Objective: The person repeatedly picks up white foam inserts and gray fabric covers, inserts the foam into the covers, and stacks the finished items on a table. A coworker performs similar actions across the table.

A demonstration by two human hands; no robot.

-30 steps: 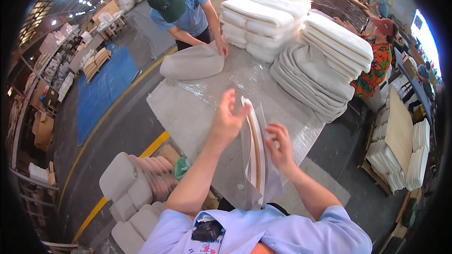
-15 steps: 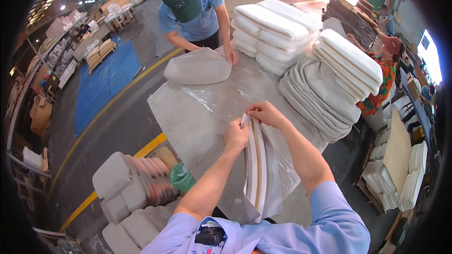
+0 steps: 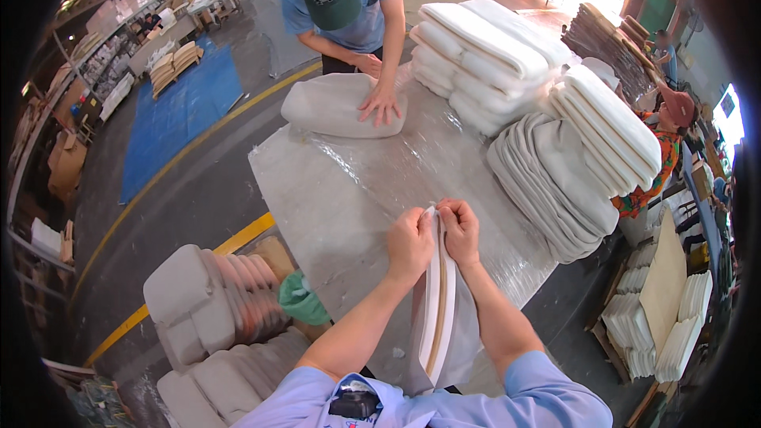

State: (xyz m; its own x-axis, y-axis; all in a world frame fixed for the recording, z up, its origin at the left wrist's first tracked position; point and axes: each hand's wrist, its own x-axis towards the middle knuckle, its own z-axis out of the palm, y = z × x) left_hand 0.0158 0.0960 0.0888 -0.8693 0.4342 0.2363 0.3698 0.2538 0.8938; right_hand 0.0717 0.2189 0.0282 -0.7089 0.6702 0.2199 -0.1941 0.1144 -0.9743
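A grey fabric cover [image 3: 468, 319] hangs lengthwise from my hands toward my body, over the near part of the table. Down its middle runs a white-edged strip with a tan zipper [image 3: 436, 321]. My left hand [image 3: 410, 246] is closed on the cover's far end, at the left edge of the strip. Beside it, my right hand [image 3: 461, 231] pinches the same end with thumb and fingers. The two hands are close together, and the fingertips hide the very tip of the zipper.
Across the plastic-covered table [image 3: 333, 190], a co-worker in a green cap presses a grey cushion [image 3: 325, 107]. White padding [image 3: 491, 47] and folded grey covers [image 3: 539, 182] are stacked at the right. Grey cushions [image 3: 182, 293] and a green bag [image 3: 303, 299] stand at the lower left.
My right hand has turned and come down beside my left, and both hands have moved nearer to me with the cover's end. The co-worker's hand now lies flat on the cushion.
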